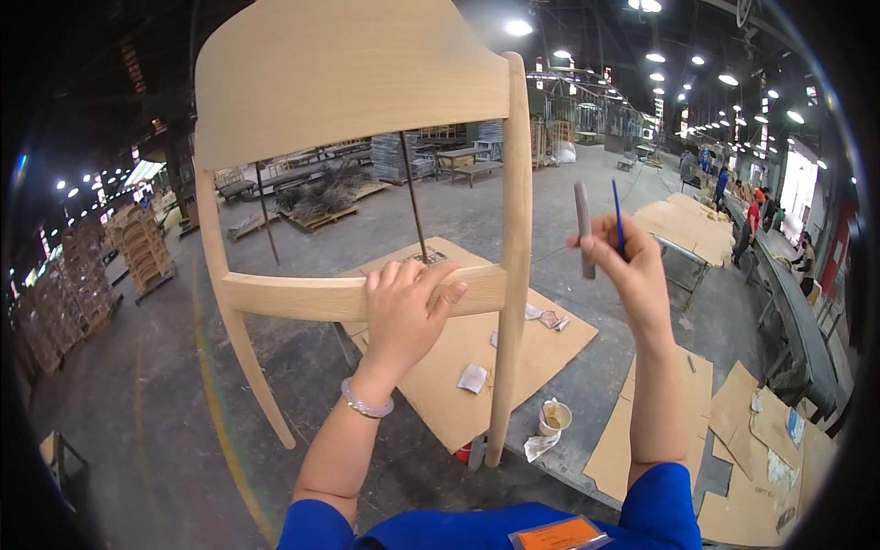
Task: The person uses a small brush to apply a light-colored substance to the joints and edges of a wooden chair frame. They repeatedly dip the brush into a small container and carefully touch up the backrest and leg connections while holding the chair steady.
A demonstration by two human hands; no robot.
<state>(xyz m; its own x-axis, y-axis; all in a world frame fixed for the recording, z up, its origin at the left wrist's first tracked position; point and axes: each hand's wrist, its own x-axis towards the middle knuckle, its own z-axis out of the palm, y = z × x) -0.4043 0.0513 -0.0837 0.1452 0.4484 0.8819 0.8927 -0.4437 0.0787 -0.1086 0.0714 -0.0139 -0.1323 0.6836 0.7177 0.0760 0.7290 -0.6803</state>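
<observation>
A pale wooden chair back frame (357, 78) stands before me, with a wide curved top panel and a lower crossrail (302, 295) between two legs. My left hand (405, 307) is closed over the middle of that rail, fingers across its top edge and thumb to the right. Raised to the right of the frame, my right hand (628, 266) is closed on a flat grey stick (584, 234), pinched at thumb and fingers. A thin blue stick (618, 215), perhaps a brush handle, rises between its fingers; its lower end is hidden.
Beyond the frame lies a cardboard-covered table (449, 376) bearing scraps of paper (473, 378). A cup (554, 417) with something in it stands near its corner. More cardboard (752, 495) lies at right. Stacked chair parts (137, 252) stand left; people (747, 229) work along a conveyor (793, 312).
</observation>
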